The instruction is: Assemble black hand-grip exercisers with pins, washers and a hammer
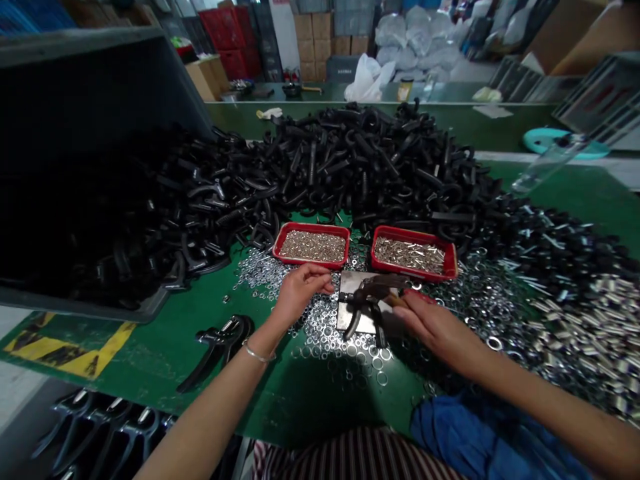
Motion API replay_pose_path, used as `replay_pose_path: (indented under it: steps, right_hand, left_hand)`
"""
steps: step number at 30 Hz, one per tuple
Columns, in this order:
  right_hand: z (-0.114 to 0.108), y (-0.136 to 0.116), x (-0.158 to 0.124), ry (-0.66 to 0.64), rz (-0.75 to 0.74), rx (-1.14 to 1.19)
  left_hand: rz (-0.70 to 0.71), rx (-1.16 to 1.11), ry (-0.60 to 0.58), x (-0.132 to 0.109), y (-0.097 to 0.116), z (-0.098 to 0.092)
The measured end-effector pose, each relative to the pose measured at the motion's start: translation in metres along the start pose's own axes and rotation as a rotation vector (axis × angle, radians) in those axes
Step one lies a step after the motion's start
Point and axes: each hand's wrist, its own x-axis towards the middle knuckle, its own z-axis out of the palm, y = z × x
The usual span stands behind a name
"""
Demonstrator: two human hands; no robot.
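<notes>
On a metal plate (349,285) lies a black plastic clamp-like part (369,308) with curved arms. My right hand (430,323) is closed at the part's right side, around what looks like a red-handled tool (421,297). The tool's dark end is blurred over the part, so its exact kind is unclear. My left hand (303,290) hovers left of the plate, fingers bent and pressed together; anything between them is too small to make out. Another black clamp-like part (220,343) lies on the green table left of my left forearm.
Two red trays, one of tiny metal pieces (313,247), one of small pins (410,255), stand behind the plate. Loose metal rings (325,327) surround it. A big heap of black parts (350,160) rises behind; metal sleeves (595,333) lie right. A grey bin (150,307) stands left.
</notes>
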Motion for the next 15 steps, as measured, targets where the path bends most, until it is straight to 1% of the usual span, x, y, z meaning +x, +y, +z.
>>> replay_pose_path:
  steps: [2, 3, 5, 7, 8, 9, 11, 13, 15]
  right_hand:
    - [0.001, 0.001, -0.001, 0.082, 0.018, 0.005]
    - [0.003, 0.003, -0.001, 0.081, 0.041, -0.025]
    - [0.006, 0.008, 0.001, -0.003, 0.071, -0.049]
    - [0.008, 0.014, 0.003, -0.092, 0.069, 0.074]
    - [0.007, 0.016, 0.003, -0.101, 0.066, 0.181]
    - [0.006, 0.019, 0.002, -0.089, 0.072, 0.292]
    - [0.004, 0.023, -0.002, -0.021, 0.146, 0.463]
    - [0.003, 0.027, -0.009, 0.062, 0.248, 0.559]
    - [0.005, 0.032, -0.016, 0.110, 0.325, 0.625]
  left_hand:
    - [-0.026, -0.003, -0.052, -0.002, -0.001, 0.003]
    - [-0.024, 0.025, -0.079, -0.002, -0.001, 0.007]
    - [0.028, 0.148, -0.115, 0.004, 0.000, 0.017]
    - [0.125, 0.309, -0.137, 0.013, 0.000, 0.029]
    - [0.172, 0.378, -0.145, 0.019, -0.001, 0.035]
    - [0.209, 0.434, -0.157, 0.024, -0.003, 0.041]
    - [0.244, 0.504, -0.175, 0.035, -0.009, 0.052]
    - [0.252, 0.545, -0.178, 0.043, -0.016, 0.059]
    - [0.260, 0.570, -0.179, 0.048, -0.021, 0.063]
